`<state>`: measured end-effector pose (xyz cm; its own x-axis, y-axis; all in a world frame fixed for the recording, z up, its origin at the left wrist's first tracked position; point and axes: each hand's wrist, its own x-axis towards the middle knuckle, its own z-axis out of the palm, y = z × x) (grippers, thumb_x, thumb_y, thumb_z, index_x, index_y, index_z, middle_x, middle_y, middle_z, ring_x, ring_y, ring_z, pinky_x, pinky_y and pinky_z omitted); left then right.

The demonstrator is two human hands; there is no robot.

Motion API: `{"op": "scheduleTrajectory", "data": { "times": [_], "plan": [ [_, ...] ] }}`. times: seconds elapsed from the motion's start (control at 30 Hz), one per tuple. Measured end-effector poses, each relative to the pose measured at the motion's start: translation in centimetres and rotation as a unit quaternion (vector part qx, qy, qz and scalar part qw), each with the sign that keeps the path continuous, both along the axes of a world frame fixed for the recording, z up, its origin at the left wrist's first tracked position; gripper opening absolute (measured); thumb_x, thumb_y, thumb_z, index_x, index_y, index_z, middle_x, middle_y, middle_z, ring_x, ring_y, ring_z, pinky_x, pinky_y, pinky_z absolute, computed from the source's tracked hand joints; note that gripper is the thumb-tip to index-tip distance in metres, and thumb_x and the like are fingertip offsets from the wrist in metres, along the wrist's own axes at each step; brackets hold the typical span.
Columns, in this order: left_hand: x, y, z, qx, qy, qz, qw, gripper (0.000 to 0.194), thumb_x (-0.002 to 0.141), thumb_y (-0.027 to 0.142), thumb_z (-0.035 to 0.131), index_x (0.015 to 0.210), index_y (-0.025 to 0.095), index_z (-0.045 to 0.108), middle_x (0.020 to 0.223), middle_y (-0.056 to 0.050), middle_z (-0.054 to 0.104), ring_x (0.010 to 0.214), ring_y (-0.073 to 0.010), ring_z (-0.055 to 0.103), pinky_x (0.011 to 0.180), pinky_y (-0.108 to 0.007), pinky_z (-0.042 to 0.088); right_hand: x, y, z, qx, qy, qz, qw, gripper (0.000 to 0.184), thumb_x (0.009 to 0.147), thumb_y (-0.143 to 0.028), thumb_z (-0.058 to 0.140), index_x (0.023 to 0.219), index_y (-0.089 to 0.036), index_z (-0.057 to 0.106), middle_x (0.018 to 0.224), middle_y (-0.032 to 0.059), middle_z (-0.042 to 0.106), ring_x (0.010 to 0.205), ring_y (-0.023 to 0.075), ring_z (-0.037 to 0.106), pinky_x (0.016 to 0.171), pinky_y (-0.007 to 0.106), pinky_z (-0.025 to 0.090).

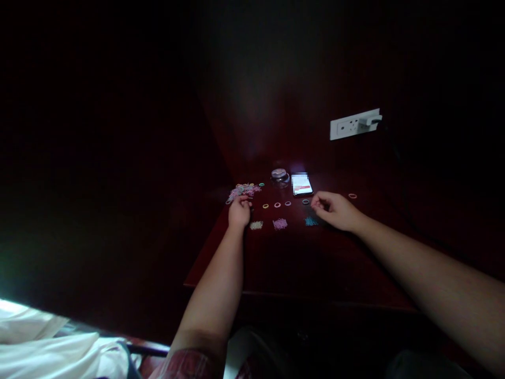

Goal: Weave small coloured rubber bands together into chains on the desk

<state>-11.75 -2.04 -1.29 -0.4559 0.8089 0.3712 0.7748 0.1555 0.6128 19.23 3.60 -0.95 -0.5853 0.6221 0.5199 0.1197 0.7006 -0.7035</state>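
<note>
My left hand (239, 212) is at the near edge of a mixed pile of small coloured elastic bands (245, 190), mostly pink and pale. Its thumb and fingers are closed together, and whatever is in them is too small to make out. Farther right, my right hand (335, 209) hovers or rests with curled, closed fingers just beside a single greyish-blue band (305, 202); the fingertips hide anything held. Between the hands lie a yellow band (265, 206), a pink band (277, 205) and a purple band (288, 203). Nearer me are a cream heap (256, 225), a purple heap (280, 224) and a teal heap (311, 221) of bands.
A small clear round jar (280, 178) and a lit phone (302, 184) stand behind the row. An orange-pink band (352, 196) lies right of my right hand. A wall socket (355, 125) with a plug is above the dark red table (292, 268). White cloth (59, 347) is at lower left.
</note>
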Motion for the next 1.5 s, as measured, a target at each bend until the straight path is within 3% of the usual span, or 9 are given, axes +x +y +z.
{"op": "scheduleTrajectory", "data": {
  "times": [0.23, 0.5, 0.67, 0.73, 0.83, 0.93, 1.03, 1.23, 1.5],
  "plan": [
    [0.2, -0.3, 0.0, -0.119, 0.061, 0.034, 0.99, 0.025, 0.076, 0.029, 0.062, 0.099, 0.023, 0.068, 0.104, -0.007, 0.07, 0.092, -0.0204, 0.064, 0.082, -0.029, 0.047, -0.2, -0.4, 0.2, -0.02, 0.007, 0.006, 1.0, 0.004, 0.074, -0.021, 0.057, 0.076, -0.017, 0.056, 0.066, -0.0006, 0.05, 0.059, 0.0113, 0.043, 0.054, 0.024, 0.037],
    [0.0, -0.3, 0.0, -0.143, 0.089, 0.085, 0.982, 0.016, 0.078, 0.037, 0.06, 0.085, 0.028, 0.072, 0.106, -0.009, 0.068, 0.104, -0.0322, 0.058, 0.087, -0.048, 0.043, -0.1, -0.3, 0.1, -0.024, 0.012, 0.011, 1.0, 0.005, 0.074, -0.021, 0.057, 0.075, -0.017, 0.056, 0.065, -0.0007, 0.05, 0.059, 0.011, 0.044, 0.054, 0.023, 0.038],
    [1.1, 0.0, 0.2, -0.108, 0.121, 0.079, 0.984, 0.023, 0.085, 0.035, 0.051, 0.088, 0.021, 0.07, 0.116, -0.015, 0.062, 0.113, -0.0335, 0.052, 0.091, -0.048, 0.042, -0.1, -0.2, 0.0, -0.03, -0.007, 0.008, 0.999, 0.007, 0.075, -0.023, 0.057, 0.075, -0.017, 0.056, 0.066, -0.0013, 0.05, 0.059, 0.0109, 0.044, 0.055, 0.023, 0.038],
    [1.8, 0.1, 0.5, -0.077, 0.12, 0.048, 0.989, 0.025, 0.088, 0.034, 0.048, 0.09, 0.02, 0.068, 0.114, -0.014, 0.063, 0.111, -0.0303, 0.053, 0.092, -0.044, 0.043, -0.1, -0.2, 0.0, -0.03, -0.011, 0.007, 0.999, 0.007, 0.076, -0.023, 0.056, 0.075, -0.016, 0.056, 0.066, -0.0013, 0.05, 0.059, 0.0107, 0.044, 0.055, 0.023, 0.038],
    [3.7, 0.2, 1.1, 0.016, 0.094, -0.092, 0.991, 0.021, 0.09, 0.029, 0.046, 0.091, 0.018, 0.064, 0.101, -0.01, 0.065, 0.095, -0.0213, 0.06, 0.087, -0.034, 0.045, -0.3, -0.4, 0.0, -0.031, -0.012, 0.004, 0.999, 0.01, 0.077, -0.026, 0.056, 0.075, -0.016, 0.056, 0.065, -0.002, 0.049, 0.058, 0.0103, 0.044, 0.054, 0.023, 0.038],
    [6.7, 0.0, 1.5, 0.085, 0.066, -0.238, 0.965, 0.017, 0.09, 0.029, 0.047, 0.093, 0.019, 0.061, 0.091, -0.005, 0.065, 0.084, -0.0163, 0.06, 0.081, -0.029, 0.047, -0.5, -0.5, 0.0, -0.045, -0.012, -0.003, 0.999, 0.013, 0.078, -0.029, 0.057, 0.077, -0.016, 0.058, 0.063, -0.0023, 0.048, 0.056, 0.0098, 0.043, 0.053, 0.022, 0.037],
    [9.7, -0.3, 1.8, 0.097, 0.056, -0.329, 0.938, 0.011, 0.087, 0.026, 0.053, 0.094, 0.02, 0.059, 0.089, -0.004, 0.064, 0.081, -0.0149, 0.06, 0.08, -0.028, 0.047, -0.6, -0.4, 0.0, -0.054, -0.012, -0.007, 0.998, 0.016, 0.078, -0.03, 0.059, 0.083, -0.015, 0.06, 0.062, -0.0032, 0.047, 0.055, 0.0091, 0.042, 0.051, 0.021, 0.035],
    [11.5, -0.6, 1.9, 0.077, 0.079, -0.372, 0.922, 0.007, 0.084, 0.027, 0.059, 0.086, 0.02, 0.057, 0.083, -0.002, 0.063, 0.078, -0.0147, 0.059, 0.075, -0.027, 0.046, -0.6, -0.3, -0.1, -0.045, -0.014, 0.007, 0.999, 0.023, 0.079, -0.031, 0.06, 0.095, -0.015, 0.062, 0.064, -0.0032, 0.05, 0.055, 0.0086, 0.044, 0.051, 0.02, 0.035],
    [11.0, -0.8, 2.2, 0.081, 0.049, -0.385, 0.918, 0.009, 0.084, 0.028, 0.059, 0.085, 0.019, 0.057, 0.083, -0.003, 0.064, 0.077, -0.0142, 0.059, 0.073, -0.026, 0.046, -0.5, -0.9, 0.4, -0.022, -0.043, 0.005, 0.999, 0.017, 0.081, -0.029, 0.057, 0.081, -0.013, 0.063, 0.065, -0.001, 0.053, 0.057, 0.0089, 0.046, 0.053, 0.021, 0.036]
  ]
}}
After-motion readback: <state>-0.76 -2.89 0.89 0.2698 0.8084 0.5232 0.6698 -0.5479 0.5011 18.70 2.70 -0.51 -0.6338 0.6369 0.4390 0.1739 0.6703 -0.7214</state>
